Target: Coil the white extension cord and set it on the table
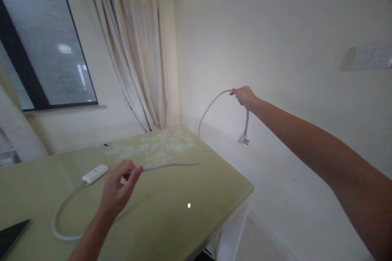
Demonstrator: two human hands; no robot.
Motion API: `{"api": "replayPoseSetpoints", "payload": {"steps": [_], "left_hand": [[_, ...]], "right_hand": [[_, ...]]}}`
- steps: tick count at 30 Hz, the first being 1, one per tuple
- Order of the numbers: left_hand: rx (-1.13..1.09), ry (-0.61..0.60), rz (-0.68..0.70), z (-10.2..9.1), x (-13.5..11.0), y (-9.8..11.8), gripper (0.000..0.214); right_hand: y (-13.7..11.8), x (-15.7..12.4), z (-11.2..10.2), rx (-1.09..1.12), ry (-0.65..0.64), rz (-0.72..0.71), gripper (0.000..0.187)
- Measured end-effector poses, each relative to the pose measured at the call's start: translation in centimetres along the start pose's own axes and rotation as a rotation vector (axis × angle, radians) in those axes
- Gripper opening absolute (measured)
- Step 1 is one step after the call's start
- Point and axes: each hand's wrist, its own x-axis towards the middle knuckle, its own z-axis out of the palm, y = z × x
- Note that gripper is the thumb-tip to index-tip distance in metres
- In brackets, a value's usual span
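Note:
A white power cord (199, 130) runs in a curve between my two hands. My left hand (121, 183) pinches it between thumb and fingers just above the table. Raised in front of the wall, my right hand (244, 96) is closed around the cord near its other end. From that hand the plug (243, 139) hangs down, its metal prongs pointing right. A small white power strip (95, 174) lies on the table left of my left hand. Its cord loops toward the lower left and passes out of sight behind my left forearm.
The pale green table (171, 220) has a rounded corner at the right. A dark flat object (12, 232) lies at the lower left edge. Curtains (137, 49) hang behind the table, beside a window (45, 40). A white switch panel (369, 58) is on the right wall.

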Motion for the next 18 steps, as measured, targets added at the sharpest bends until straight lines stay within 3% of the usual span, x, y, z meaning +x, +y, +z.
{"api": "replayPoseSetpoints", "payload": {"steps": [3,5,8,10,13,15,18], "left_hand": [[0.152,-0.232,0.144,3.1,-1.7,0.9,0.044],[0.207,-0.31,0.156,5.6,-2.6,1.0,0.039],[0.217,-0.269,0.127,8.8,-3.6,0.4,0.034],[0.221,-0.204,0.072,10.0,-3.9,-0.5,0.049],[0.244,-0.159,-0.063,10.3,-4.5,-2.9,0.071],[0.308,-0.166,-0.164,9.6,-5.2,-5.1,0.073],[0.541,-0.245,-0.307,7.8,-6.6,-8.2,0.068]], "right_hand": [[-1.0,-0.3,0.5,0.241,-0.023,0.155,0.021],[-2.2,-1.2,1.3,0.384,-0.114,0.173,0.02],[-3.8,-3.4,3.1,0.584,-0.244,0.137,0.019],[-4.5,-5.3,4.4,0.621,-0.292,0.063,0.017],[-4.8,-7.8,5.6,0.559,-0.322,-0.093,0.013],[-4.6,-9.0,5.9,0.515,-0.34,-0.163,0.011],[-4.3,-10.2,6.0,0.57,-0.387,-0.156,0.016]]}}
